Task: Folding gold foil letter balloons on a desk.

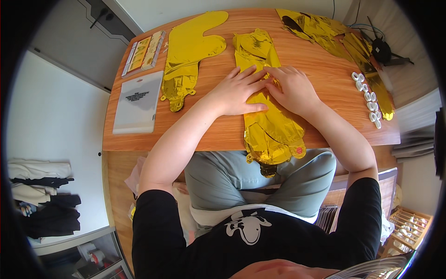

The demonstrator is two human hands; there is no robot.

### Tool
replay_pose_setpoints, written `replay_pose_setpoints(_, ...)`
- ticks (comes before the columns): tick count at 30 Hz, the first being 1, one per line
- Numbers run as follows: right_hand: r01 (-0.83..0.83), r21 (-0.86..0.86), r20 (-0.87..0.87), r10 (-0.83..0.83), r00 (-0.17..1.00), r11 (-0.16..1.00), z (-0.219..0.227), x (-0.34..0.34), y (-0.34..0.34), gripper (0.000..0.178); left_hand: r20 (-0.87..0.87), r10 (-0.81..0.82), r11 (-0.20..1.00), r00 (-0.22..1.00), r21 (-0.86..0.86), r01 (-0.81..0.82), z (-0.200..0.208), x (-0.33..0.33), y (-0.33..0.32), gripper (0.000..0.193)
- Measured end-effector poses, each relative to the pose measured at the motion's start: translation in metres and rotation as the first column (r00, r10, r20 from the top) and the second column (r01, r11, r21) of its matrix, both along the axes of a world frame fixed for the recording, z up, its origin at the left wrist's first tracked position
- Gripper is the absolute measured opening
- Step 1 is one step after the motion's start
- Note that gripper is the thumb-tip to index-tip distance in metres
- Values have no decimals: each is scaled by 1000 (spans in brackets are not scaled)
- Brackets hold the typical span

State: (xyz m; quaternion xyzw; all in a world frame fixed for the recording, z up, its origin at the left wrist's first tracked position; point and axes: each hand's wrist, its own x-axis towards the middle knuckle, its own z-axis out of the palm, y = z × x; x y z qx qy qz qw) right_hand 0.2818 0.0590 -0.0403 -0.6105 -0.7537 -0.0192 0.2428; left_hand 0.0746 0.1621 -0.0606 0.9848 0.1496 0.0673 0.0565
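The left hand [241,92] and right hand [294,90] rest on a flattened gold foil balloon [273,126]. Left of that balloon lie a second gold foil balloon [188,51] and, farther out, a translucent plastic sleeve [130,118]; right of it, small white rolls [368,96].

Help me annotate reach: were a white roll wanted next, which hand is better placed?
Probably the right hand: it is nearer the white rolls, while the left hand rests farther off, partly on the gold foil.
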Motion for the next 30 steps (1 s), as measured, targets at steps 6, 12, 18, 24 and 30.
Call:
replay_pose_setpoints(6, 2, -3, -2, -2, 1000, 1000, 0, 0, -1, 35, 15, 0, 1000, 1000, -13, 0, 1, 0, 0, 82)
replay_pose_setpoints(12, -9, -33, -28, 8, 1000, 999, 3, -1, -2, 46, 26, -11, 1000, 1000, 11, 10, -4, 0, 3, 83)
replay_pose_setpoints(18, -6, -50, -17, 5, 1000, 999, 4, -2, -3, 47, 40, -11, 1000, 999, 6, 11, -4, 0, 0, 84)
replay_pose_setpoints(24, 2, -26, -44, -3, 999, 1000, 3, -3, -7, 47, 4, 1, 1000, 1000, -10, -1, 2, 1, -3, 82)
replay_pose_setpoints(30, -595, 229, 45, 602, 797, 771, 21, -14, -15, 29, 31, -67, 996, 997, 53, 65, -11, -4, 9, 80)
